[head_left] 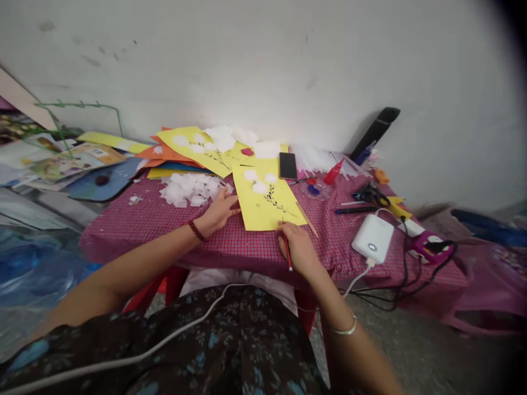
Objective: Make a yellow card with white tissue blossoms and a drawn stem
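Note:
A sheet of yellow paper (255,215) lies before me on the checked cloth, bearing white petal-like pieces (259,187) and a dark drawn branch (275,201). My right hand (300,246) is closed around a thin red pencil or brush (287,255) at the sheet's lower right corner; which of the two I cannot tell. At the sheet's left edge rests my left hand (220,210), fingers stretched out and holding nothing. Just beyond it is a heap of white paper scraps (190,188). A wooden pencil or stick (307,220) lies along the sheet's right side.
Behind are another decorated yellow sheet (193,144) and a black phone (287,165). To the right lie a red glue tube (333,172), scissors (371,194), a blue pen (356,209) and a white power bank (373,238) with cables. Papers and a green wire rack (82,104) stand left.

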A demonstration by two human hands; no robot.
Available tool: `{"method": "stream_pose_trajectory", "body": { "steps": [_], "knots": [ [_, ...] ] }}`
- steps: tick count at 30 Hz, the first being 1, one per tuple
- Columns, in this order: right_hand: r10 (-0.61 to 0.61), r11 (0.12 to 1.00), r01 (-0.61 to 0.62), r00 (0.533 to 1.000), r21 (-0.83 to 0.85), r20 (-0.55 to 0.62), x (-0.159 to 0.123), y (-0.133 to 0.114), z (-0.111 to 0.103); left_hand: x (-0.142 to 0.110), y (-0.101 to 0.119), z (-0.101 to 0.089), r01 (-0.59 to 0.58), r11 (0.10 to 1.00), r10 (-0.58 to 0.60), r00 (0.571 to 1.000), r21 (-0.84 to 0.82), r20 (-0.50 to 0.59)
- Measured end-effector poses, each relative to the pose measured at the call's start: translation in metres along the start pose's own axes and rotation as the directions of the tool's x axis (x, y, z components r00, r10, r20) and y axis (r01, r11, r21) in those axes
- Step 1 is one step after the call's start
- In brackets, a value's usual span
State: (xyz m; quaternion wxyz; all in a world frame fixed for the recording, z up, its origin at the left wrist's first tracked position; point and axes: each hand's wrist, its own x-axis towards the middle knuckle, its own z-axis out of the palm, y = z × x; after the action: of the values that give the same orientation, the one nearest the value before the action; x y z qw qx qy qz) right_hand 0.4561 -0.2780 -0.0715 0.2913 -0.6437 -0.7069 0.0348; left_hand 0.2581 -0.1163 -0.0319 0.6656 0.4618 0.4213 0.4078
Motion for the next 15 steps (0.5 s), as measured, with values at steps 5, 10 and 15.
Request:
{"method": "stream_pose_trajectory", "body": {
  "steps": [5,10,15],
  "knots": [
    [0.021,0.999,-0.02,0.999,-0.027,0.043,-0.002,-0.003,0.0,0.034,0.002,0.005,0.132,0.988,-0.143,0.979,0.081,0.147],
    [-0.001,1.0,0.001,1.0,0.0,0.015,-0.003,-0.001,0.001,0.049,-0.004,0.025,0.018,0.975,-0.061,0.98,0.223,0.189],
    [-0.029,0.997,0.038,0.993,0.072,-0.115,-0.009,0.004,0.006,0.039,0.009,0.035,-0.293,0.9,0.215,0.943,0.323,0.255]
  ]
}}
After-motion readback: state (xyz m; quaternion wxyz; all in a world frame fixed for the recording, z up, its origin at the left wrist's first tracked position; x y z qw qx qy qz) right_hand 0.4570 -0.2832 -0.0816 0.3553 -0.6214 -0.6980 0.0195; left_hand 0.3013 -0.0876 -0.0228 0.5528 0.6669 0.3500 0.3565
